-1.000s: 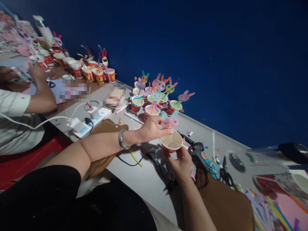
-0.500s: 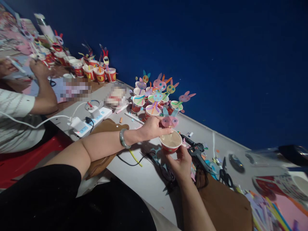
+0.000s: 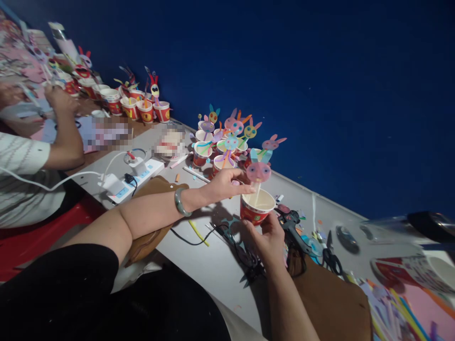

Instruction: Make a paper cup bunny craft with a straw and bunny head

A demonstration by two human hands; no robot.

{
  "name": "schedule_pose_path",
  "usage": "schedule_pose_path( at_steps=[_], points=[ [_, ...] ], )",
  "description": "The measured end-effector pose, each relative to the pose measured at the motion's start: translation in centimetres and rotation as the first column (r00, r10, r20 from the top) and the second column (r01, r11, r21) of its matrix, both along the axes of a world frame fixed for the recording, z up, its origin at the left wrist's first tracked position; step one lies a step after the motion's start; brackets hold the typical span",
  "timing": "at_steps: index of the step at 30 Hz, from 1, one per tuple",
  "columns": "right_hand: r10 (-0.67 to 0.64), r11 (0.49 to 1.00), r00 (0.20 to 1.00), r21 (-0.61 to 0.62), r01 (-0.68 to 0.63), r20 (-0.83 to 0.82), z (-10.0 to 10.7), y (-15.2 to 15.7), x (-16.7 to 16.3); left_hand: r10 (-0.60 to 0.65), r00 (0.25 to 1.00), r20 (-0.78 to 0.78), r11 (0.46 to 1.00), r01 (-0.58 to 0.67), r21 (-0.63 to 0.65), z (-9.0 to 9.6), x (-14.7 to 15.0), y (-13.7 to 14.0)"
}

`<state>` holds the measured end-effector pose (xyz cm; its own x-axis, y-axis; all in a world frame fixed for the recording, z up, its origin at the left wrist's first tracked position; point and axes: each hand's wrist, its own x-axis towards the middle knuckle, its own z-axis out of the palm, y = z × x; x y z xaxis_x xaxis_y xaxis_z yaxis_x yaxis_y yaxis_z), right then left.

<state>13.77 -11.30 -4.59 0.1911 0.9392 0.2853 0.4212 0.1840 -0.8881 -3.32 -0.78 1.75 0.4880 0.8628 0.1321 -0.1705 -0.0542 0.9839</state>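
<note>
My right hand [image 3: 268,237] holds a red paper cup [image 3: 253,215] from below and the side, its white rim tilted toward me. From the cup rises a pink paper rabbit puppet [image 3: 259,172] with light blue ears, drawn eyes and a pale stem running down inside. My left hand [image 3: 229,183], at the cup's left rim, has thumb and fingers closed around the puppet's stem area; the exact contact is partly hidden. A small pink round piece shows by its fingers. Similar finished-looking puppet cups [image 3: 223,162] stand just behind.
A hot glue gun [image 3: 294,232], scissors [image 3: 332,260] and paper scraps lie right of the cup. A power strip [image 3: 137,180] with plugs and cables is at left. Colored strips [image 3: 401,308] lie lower right. A co-worker's arm [image 3: 66,128] is at far left, near more cups [image 3: 112,102].
The cup has moved slightly right and tipped more upright. The puppet's head stands higher above the rim, with its pale stem now showing. My left thumb has shifted from over the cup's opening toward the stem.
</note>
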Motion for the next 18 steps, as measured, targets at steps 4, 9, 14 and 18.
schedule_pose_path(
  at_steps=[4,9,14,18],
  points=[
    [-0.041,0.999,0.996,0.01,0.042,-0.079,0.5,0.2,-0.1,-0.012,0.994,0.113,0.992,0.026,-0.124,0.0,0.2,0.1],
    [-0.067,0.997,0.98,0.034,0.074,-0.185,0.6,0.1,-0.1,-0.084,0.979,0.186,0.969,0.124,-0.214,-0.6,0.6,-0.7],
    [-0.055,0.997,0.983,0.053,0.065,-0.178,0.8,-0.2,-0.1,-0.315,0.937,0.151,0.93,0.336,-0.148,-1.5,1.0,-1.9],
    [-0.03,0.999,0.987,0.035,0.036,-0.155,0.9,-0.4,-0.2,-0.394,0.914,0.092,0.908,0.403,-0.114,-1.7,0.9,-2.3]
  ],
)
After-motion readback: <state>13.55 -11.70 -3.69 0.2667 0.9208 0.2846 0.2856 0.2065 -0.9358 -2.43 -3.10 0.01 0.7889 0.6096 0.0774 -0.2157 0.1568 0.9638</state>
